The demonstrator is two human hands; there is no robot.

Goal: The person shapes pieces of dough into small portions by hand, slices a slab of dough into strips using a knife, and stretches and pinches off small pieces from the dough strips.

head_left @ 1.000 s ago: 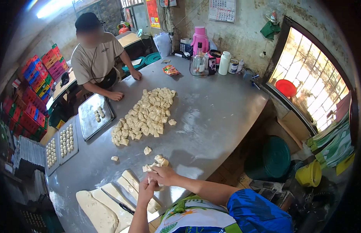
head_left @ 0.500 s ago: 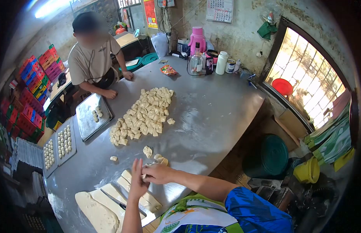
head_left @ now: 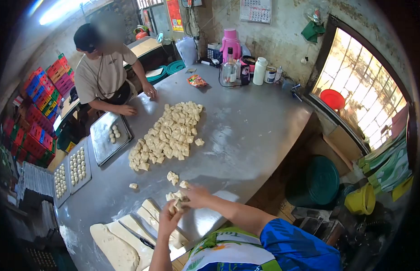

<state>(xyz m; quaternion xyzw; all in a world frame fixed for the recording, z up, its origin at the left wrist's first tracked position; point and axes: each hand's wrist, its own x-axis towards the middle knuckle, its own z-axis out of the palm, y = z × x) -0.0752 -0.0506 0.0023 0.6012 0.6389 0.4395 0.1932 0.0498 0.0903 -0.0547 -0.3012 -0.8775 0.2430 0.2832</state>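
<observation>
My left hand (head_left: 168, 217) curls its fingers around a small clump of cut dough pieces (head_left: 176, 197), just above the steel table. From the other side my right hand (head_left: 198, 197), slightly blurred, closes against the same clump. Two loose dough pieces (head_left: 173, 178) lie just beyond my hands. Nearer my body are long dough strips (head_left: 149, 214) and a flat dough sheet (head_left: 111, 246). A knife (head_left: 136, 235) with a dark handle rests on the dough beside my left forearm. Farther up the table spreads a big heap of cut dough pieces (head_left: 167, 135).
Across the steel table (head_left: 246, 149) a person (head_left: 108, 77) stands with both hands at its edge. Trays of dough balls (head_left: 77, 165) and a metal tray (head_left: 106, 147) line the left side. Bottles (head_left: 229, 70) and a pink thermos (head_left: 230, 43) stand at the back.
My hands have moved from near the dough strips slightly up and right, onto the cut dough clump. The other person's head has turned and leaned left.
</observation>
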